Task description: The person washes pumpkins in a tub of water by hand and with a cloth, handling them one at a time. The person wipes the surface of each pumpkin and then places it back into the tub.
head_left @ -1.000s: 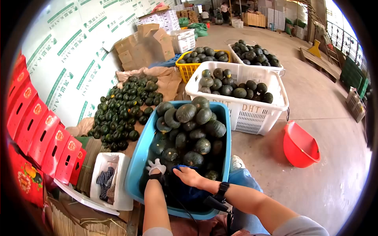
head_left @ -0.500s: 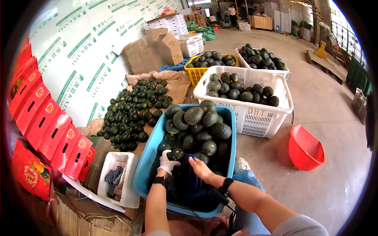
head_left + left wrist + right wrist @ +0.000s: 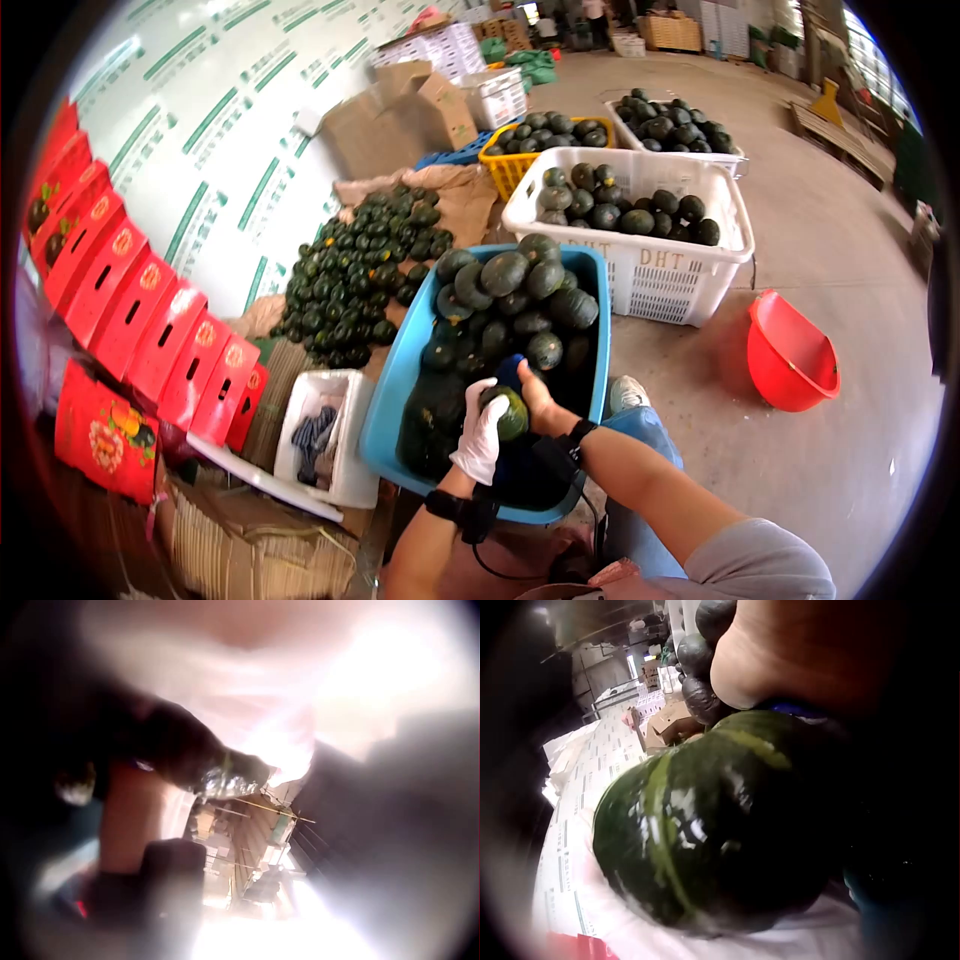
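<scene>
In the head view my left hand [image 3: 478, 442], in a white glove, grips a dark green pumpkin [image 3: 513, 414] over the near half of a blue tub [image 3: 382, 428]. My bare right hand [image 3: 543, 406] holds a dark blue cloth [image 3: 511, 371] against the pumpkin's far right side. The right wrist view shows the pumpkin [image 3: 697, 825] large, wet-looking and shiny, with lighter green stripes. White glove [image 3: 802, 930] lies beneath it and a bit of blue cloth [image 3: 799, 711] shows under the bare hand. More pumpkins [image 3: 505, 272] are heaped at the tub's far end.
Beyond the tub stand a white crate [image 3: 655, 275], a yellow crate [image 3: 510, 172] and another white crate, all holding pumpkins. A pumpkin pile [image 3: 355, 275] lies on sacking to the left. Nearby are a foam box [image 3: 357, 440], red cartons [image 3: 160, 310] and a red basin [image 3: 790, 350].
My left hand reached among the pumpkins in the tub, took hold of one and lifted it nearer. The right hand, with the blue cloth, has come up against that pumpkin.
</scene>
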### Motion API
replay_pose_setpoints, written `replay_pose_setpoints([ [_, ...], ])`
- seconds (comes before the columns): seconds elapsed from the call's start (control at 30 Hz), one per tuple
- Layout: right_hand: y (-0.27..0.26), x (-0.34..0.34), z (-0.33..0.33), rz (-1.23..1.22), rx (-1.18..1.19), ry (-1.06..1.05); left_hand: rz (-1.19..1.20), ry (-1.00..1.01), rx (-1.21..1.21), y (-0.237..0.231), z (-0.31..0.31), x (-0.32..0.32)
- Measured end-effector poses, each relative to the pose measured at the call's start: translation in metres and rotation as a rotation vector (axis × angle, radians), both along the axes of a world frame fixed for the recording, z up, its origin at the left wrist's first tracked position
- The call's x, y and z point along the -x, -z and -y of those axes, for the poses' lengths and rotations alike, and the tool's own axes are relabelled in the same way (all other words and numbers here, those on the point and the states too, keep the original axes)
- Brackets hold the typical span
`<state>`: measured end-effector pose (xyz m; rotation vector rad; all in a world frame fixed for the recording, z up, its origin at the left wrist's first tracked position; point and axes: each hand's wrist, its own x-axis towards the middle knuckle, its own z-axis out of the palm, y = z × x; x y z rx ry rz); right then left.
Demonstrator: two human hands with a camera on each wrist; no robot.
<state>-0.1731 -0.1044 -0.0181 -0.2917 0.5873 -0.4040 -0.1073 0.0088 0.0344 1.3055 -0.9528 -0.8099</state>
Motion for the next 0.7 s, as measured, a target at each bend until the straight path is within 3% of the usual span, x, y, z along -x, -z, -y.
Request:
replay_pose_setpoints([
  [0.03, 0.004, 0.0, 0.004, -0.015, -0.031, -0.012, -0.095, 0.025, -0.054, -0.008, -0.005, 0.0],
  [0.07, 0.015, -0.002, 0.009, -0.02, 0.006, 0.028, -0.021, 0.076, -0.01, 0.008, -0.007, -0.013],
  [0.1, 0.025, -0.005, 0.012, -0.025, 0.043, 0.064, -0.553, -0.012, -0.441, -0.023, -0.011, -0.013],
  [0.13, 0.003, 0.001, 0.006, -0.092, 0.006, 0.063, -0.749, 0.127, -0.623, -0.029, -0.011, -0.031],
  [0.17, -0.021, 0.009, 0.001, -0.162, -0.028, 0.068, -0.967, 0.173, -0.606, -0.028, -0.011, -0.049],
  [0.2, -0.018, 0.011, 0.002, -0.166, -0.013, 0.069, -1.011, 0.174, -0.568, -0.012, -0.009, -0.076],
  [0.23, -0.019, 0.014, 0.003, -0.138, -0.015, 0.042, -1.02, 0.102, -0.593, -0.027, -0.007, -0.098],
  [0.3, 0.022, -0.001, 0.018, 0.017, 0.017, 0.11, -0.79, -0.29, -0.226, -0.021, 0.014, -0.148],
  [0.33, 0.019, -0.002, 0.016, 0.005, 0.01, 0.103, -0.56, -0.202, 0.014, -0.023, 0.029, -0.182],
  [0.37, 0.012, -0.004, 0.008, -0.149, 0.306, 0.166, -0.329, -0.112, 0.232, -0.02, 0.039, -0.226],
  [0.4, 0.012, -0.003, 0.001, -0.312, 0.596, 0.213, -0.531, 0.067, 0.134, 0.008, 0.045, -0.298],
  [0.43, 0.017, -0.003, 0.005, -0.422, 0.62, 0.21, -0.933, -0.557, -0.233, -0.072, 0.057, -0.238],
  [0.5, 0.038, -0.004, 0.021, -0.751, 0.882, 0.144, -0.071, -0.172, -0.655, -0.08, 0.039, -0.216],
  [0.57, 0.041, -0.004, 0.046, -0.763, 0.84, 0.006, 0.747, 0.02, -0.587, -0.028, 0.013, -0.204],
  [0.63, -0.021, 0.004, 0.039, -0.713, 0.547, -0.082, 0.905, 0.165, -0.96, -0.029, -0.023, -0.167],
  [0.67, -0.024, -0.002, 0.045, -0.44, 0.473, -0.067, 0.936, 0.29, -0.969, 0.006, -0.037, -0.186],
  [0.7, -0.027, -0.01, 0.053, -0.172, 0.395, -0.049, 0.815, 0.339, -1.149, 0.01, -0.047, -0.183],
])
